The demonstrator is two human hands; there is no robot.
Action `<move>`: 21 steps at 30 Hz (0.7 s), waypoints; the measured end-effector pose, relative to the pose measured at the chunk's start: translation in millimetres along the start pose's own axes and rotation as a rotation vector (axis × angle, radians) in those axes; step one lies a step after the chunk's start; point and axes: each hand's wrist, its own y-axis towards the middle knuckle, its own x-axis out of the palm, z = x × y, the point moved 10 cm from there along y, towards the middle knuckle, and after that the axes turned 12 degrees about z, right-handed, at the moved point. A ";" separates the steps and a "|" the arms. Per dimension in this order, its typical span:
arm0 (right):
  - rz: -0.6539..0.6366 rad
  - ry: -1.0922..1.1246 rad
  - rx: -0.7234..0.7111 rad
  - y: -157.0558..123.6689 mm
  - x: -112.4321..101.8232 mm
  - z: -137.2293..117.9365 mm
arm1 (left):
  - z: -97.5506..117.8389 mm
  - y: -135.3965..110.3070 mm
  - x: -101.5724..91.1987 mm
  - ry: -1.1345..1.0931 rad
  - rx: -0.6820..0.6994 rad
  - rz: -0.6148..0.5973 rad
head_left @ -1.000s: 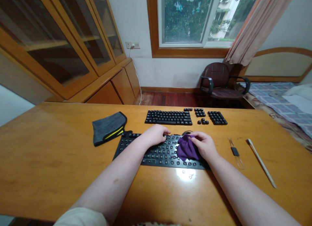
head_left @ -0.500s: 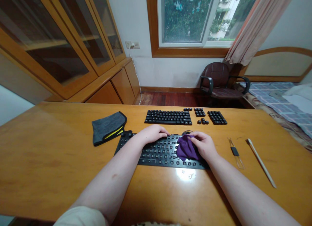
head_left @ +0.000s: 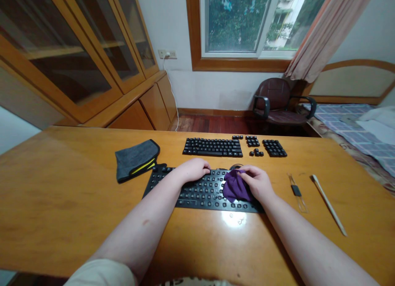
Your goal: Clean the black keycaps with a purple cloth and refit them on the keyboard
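Note:
A black keyboard [head_left: 202,191] with its keycaps off lies across the desk in front of me. Over its far edge, left of the middle, my left hand [head_left: 195,169] is curled and holds it. My right hand [head_left: 257,181] pinches a crumpled purple cloth [head_left: 236,187], which rests on the right part of the bare switches. That cloth and my right hand cover some of the keyboard's right end, and my left forearm crosses its left side. The keyboard's coiled cable [head_left: 237,166] shows just behind it.
Removed black keycaps [head_left: 212,147] sit in groups along the desk's far side, with a number-pad block [head_left: 274,148] at the right. A folded grey cloth [head_left: 135,159] with yellow lining is at left. A wire keycap puller [head_left: 296,190] and a white brush [head_left: 328,204] lie at right.
Both hands stay nearly where they were, the right still on the purple cloth. The whole view has shifted very slightly.

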 end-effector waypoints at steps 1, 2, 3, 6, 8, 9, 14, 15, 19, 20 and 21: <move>-0.001 0.001 0.000 0.0 0.3 -0.3 | 0.2 -0.2 0.0 -0.004 -0.002 -0.001; -0.001 0.002 0.000 0.1 0.5 -0.6 | 0.6 -0.6 -0.1 -0.013 -0.004 -0.002; -0.002 0.003 0.000 0.1 0.8 -1.0 | 1.0 -1.3 -0.7 -0.025 -0.009 -0.002; 0.001 0.007 -0.002 -0.2 1.2 -3.1 | 3.0 -4.1 -5.2 -0.064 -0.029 0.004; 0.001 0.012 -0.003 -0.7 1.4 -4.9 | 3.6 -4.3 -15.9 -0.071 -0.048 0.068; 0.001 0.014 -0.005 -1.1 1.5 -5.8 | 3.1 -3.3 -24.1 -0.063 -0.061 0.124; -0.017 0.036 -0.011 -2.3 3.1 -8.2 | 8.2 20.2 -54.4 -0.002 -0.049 0.296; -0.021 0.033 -0.014 -2.3 3.4 -8.4 | 11.6 30.0 -56.1 0.008 -0.030 0.297; -0.035 0.012 -0.036 -2.1 4.9 -8.9 | 21.5 80.2 -59.4 -0.001 -0.033 0.325; -0.041 0.013 -0.040 -2.1 5.5 -8.9 | 24.1 93.8 -58.6 -0.021 -0.037 0.331; -0.047 0.015 -0.042 -2.1 6.3 -8.8 | 25.4 107.1 -56.8 -0.043 -0.051 0.334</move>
